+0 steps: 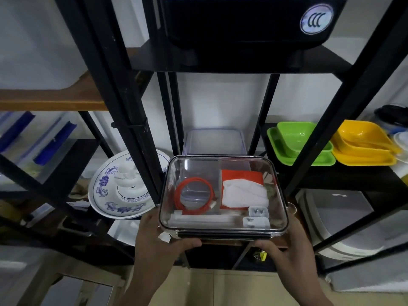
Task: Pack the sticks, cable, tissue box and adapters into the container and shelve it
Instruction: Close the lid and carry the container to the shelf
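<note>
The clear rectangular plastic container (pixel 223 195) with its transparent lid already on is held in front of the black metal shelf rack (pixel 136 120), at the level of the middle shelf, between the two front posts of the narrow centre bay. Whether its far edge already rests on the shelf board I cannot tell.

The left hand (pixel 154 244) holds the near left corner, with the thumb curled along the near rim and the fingers under the base. The right hand (pixel 284 246) holds the near right corner in the same way; its fingers under the box are hidden.

Inside, the coiled orange cable (pixel 194 195) lies at the left side, the red and white tissue box (pixel 242 191) at the right. The white sticks (pixel 203 219) lie along the near wall, and the two white adapters (pixel 257 217) sit in the near right corner.

I judge the load to be light, because the contents are small. The walls look stiff and smooth, so they may be slippery; support from below at both near corners seems the safest hold. The loose things inside can slide if the box tilts, so it should stay level. Behind it on the same shelf stands another translucent box with a lid (pixel 215 140), which may limit how deep the container goes.
</note>
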Tool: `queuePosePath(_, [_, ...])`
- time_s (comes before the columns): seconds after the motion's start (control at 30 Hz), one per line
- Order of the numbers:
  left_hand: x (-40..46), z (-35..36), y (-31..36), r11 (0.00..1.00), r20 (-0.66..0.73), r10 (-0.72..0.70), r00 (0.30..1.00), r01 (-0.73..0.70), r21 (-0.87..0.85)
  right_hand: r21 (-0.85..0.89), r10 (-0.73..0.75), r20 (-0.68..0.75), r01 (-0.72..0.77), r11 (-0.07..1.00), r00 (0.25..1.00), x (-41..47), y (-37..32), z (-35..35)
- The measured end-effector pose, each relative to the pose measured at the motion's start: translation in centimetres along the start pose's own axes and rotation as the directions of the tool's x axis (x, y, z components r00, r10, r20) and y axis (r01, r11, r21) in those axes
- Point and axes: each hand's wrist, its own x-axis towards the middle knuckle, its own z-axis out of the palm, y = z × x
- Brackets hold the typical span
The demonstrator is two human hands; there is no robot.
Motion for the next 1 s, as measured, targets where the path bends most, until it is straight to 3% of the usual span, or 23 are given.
queuePosePath(0.33, [-0.3,-0.8,-0.5,0.998,-0.206,-0.054,0.977,0.05,-0.027,0.115,0.116,-0.295,-0.085,0.99,0.949,-1.0,1.6,1.5])
queuePosePath(0.57, [-0.4,-0.1,-0.4,0.999,-0.28,0.014,0.96,-0.003,0.041,0.057,0.008,-0.328,0.011,0.998,0.945,-1.1,1.0,1.4])
queuePosePath(0.8, [0.4,0.3,-0.3,0.999,-0.264,0.033,0.964,-0.04,-0.019,0.194,0.13,-0.35,-0.064,0.979,0.928,0.0,0.8,2.0])
queuePosePath(1.0, [1.5,0.6,-0.2,0.997,-0.24,0.05,0.97,-0.063,-0.045,0.263,0.144,-0.335,-0.054,0.963,0.931,1.4,0.4,2.2])
